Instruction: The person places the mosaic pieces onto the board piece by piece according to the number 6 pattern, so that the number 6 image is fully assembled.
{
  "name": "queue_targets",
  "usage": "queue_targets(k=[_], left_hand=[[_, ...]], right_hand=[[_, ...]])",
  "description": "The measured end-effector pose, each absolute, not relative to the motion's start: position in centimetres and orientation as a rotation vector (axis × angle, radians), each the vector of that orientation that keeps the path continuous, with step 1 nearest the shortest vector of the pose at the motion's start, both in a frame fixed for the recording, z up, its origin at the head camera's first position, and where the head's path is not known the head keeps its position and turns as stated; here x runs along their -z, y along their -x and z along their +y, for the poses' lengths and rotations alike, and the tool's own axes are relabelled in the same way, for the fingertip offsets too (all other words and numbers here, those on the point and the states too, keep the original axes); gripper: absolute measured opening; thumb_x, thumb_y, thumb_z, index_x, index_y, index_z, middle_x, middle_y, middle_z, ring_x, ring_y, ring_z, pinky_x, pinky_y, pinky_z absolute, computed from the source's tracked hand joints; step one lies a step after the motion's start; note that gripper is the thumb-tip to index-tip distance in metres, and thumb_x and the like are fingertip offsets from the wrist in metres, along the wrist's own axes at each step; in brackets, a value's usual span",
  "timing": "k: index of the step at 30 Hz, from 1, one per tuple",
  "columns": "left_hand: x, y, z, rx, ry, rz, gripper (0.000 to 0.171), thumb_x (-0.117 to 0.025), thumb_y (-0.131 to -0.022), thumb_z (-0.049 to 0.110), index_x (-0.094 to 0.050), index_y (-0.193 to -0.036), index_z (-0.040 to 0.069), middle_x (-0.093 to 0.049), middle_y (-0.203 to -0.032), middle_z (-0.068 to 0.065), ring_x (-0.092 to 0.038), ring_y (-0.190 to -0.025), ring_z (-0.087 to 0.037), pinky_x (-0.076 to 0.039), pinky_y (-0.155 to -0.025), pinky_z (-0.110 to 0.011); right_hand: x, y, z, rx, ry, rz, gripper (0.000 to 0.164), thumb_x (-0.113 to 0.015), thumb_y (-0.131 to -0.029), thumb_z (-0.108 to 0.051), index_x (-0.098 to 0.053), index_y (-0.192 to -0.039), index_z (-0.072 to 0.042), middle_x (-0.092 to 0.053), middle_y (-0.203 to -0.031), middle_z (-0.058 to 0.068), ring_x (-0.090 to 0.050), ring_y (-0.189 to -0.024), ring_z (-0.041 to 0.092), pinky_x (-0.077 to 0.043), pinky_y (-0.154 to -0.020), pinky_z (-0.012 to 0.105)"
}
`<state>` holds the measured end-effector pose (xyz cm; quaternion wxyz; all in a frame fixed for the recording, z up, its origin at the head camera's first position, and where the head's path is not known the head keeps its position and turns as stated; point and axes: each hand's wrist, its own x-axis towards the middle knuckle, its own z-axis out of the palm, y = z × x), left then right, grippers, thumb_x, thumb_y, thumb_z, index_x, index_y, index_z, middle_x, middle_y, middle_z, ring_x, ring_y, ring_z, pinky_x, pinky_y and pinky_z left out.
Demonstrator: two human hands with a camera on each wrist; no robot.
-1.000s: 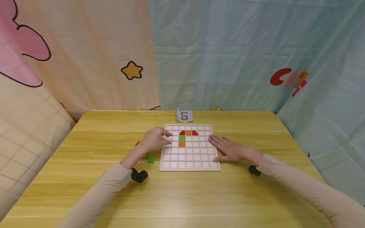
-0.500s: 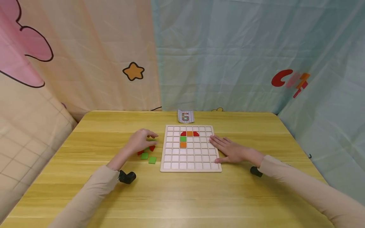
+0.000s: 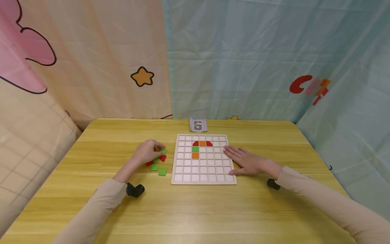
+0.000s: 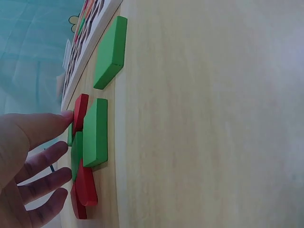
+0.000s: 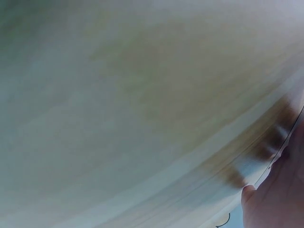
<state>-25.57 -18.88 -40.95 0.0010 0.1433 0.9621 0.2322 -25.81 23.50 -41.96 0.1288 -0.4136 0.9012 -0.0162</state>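
My left hand (image 3: 146,151) is at a small pile of green and red pieces left of the board. Its thumb and index finger lie at a green tile (image 3: 164,151), and whether they pinch it is unclear. In the left wrist view, the thumb of the left hand (image 4: 28,161) is beside a red piece (image 4: 80,107), other fingers apart. Fingers spread, my right hand (image 3: 245,161) rests on the right edge of the gridded board (image 3: 182,171). An orange tile (image 3: 195,155), a green tile (image 3: 195,149) and a red-orange-red row sit in its cells.
Two loose green tiles, a nearer one (image 3: 163,171) and another (image 3: 154,167), lie left of the board on the wooden table (image 3: 195,213). Behind the board is a small pattern card (image 3: 198,125). Printed curtains (image 3: 228,67) hang along the table's back and sides.
My left hand has left the board's left side, moved left to the loose pieces and lowered its fingertips to them. The right hand stays on the board's edge.
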Motion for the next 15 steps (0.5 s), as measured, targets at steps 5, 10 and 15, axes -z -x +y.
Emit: queue_targets(k=[5, 10, 15], left_hand=[[40.99, 25.81, -18.57, -0.745, -0.402, 3.019, 0.025, -0.073, -0.085, 0.022, -0.075, -0.107, 0.010, -0.072, -0.104, -0.010, -0.064, -0.087, -0.022, -0.050, -0.071, -0.036], [41.25, 26.14, -18.42, -0.759, -0.371, 3.012, 0.025, -0.072, -0.085, 0.024, -0.075, -0.106, 0.011, -0.073, -0.106, -0.008, -0.064, -0.088, -0.021, -0.050, -0.072, -0.036], [41.32, 26.35, -18.42, -0.773, -0.359, 3.015, 0.025, -0.071, -0.086, 0.025, -0.075, -0.106, 0.010, -0.073, -0.105, -0.009, -0.064, -0.088, -0.022, -0.050, -0.073, -0.037]], right_hand=[[41.89, 25.82, 23.42, 0.033, 1.194, 2.614, 0.090, -0.043, -0.094, -0.060, -0.005, -0.155, -0.006, 0.001, -0.163, 0.013, -0.003, -0.150, 0.031, -0.013, -0.117, 0.055], [41.61, 25.66, 23.29, 0.031, 1.176, 2.601, 0.090, -0.041, -0.094, -0.061, -0.004, -0.155, -0.007, 0.002, -0.163, 0.012, -0.001, -0.150, 0.030, -0.012, -0.118, 0.054], [41.56, 25.62, 23.31, 0.040, 1.173, 2.602, 0.089, -0.042, -0.094, -0.060, -0.005, -0.155, -0.006, 0.002, -0.163, 0.012, -0.001, -0.150, 0.031, -0.012, -0.118, 0.054]])
